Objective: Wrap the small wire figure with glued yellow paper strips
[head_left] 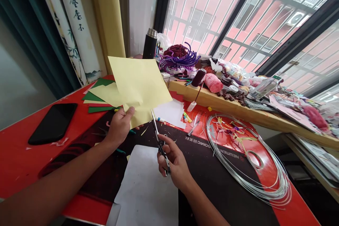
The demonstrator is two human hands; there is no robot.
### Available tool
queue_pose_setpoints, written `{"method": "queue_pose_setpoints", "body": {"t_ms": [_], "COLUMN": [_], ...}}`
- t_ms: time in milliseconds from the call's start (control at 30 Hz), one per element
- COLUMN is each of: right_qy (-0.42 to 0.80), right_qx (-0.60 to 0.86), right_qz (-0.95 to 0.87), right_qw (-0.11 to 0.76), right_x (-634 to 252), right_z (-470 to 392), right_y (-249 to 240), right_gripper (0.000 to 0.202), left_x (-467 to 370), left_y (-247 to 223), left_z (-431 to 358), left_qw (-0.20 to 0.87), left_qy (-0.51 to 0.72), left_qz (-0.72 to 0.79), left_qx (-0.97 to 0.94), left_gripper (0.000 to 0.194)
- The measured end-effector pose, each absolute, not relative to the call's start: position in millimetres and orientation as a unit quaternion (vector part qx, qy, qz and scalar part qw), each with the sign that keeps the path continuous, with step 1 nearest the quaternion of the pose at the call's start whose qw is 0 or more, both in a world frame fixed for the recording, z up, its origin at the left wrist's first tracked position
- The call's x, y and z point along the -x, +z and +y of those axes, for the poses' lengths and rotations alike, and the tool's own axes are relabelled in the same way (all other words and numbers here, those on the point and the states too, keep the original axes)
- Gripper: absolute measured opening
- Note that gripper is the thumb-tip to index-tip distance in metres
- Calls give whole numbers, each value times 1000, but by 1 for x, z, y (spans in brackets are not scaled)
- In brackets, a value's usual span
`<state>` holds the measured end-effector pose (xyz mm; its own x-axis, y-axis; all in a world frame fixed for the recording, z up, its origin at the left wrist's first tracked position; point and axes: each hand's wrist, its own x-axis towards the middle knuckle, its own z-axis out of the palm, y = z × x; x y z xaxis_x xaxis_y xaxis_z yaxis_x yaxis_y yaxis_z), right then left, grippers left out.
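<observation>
My left hand pinches the lower left edge of a pale yellow sheet of paper, thumb on top and most fingers hidden beneath. The sheet is held up above the table, tilted. My right hand grips a pair of scissors by the handles, with the blades pointing up towards the paper's lower right edge. Whether the blades touch the paper I cannot tell. Below the hands lies a white sheet on the dark desk mat.
A black phone lies at the left. Green and yellow papers sit behind my left hand. A large wire coil rests at the right. Yarn, bags and craft supplies crowd the wooden ledge under the window, with a black thermos behind.
</observation>
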<state>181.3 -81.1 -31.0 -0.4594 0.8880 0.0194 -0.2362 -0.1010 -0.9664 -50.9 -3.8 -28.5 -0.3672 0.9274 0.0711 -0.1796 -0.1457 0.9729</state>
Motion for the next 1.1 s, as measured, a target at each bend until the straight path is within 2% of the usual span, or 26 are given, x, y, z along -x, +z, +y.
{"method": "queue_pose_setpoints", "body": {"t_ms": [1100], "right_qy": [682], "right_qx": [309], "right_qz": [-505], "right_qw": [429], "right_x": [-180], "right_z": [-81], "right_y": [-31], "right_gripper": [63], "left_x": [48], "left_y": [-24], "left_z": [-6], "left_qw": [428], "left_qy": [665], "left_qz": [487], "left_qx": [-370], "left_gripper": [37]}}
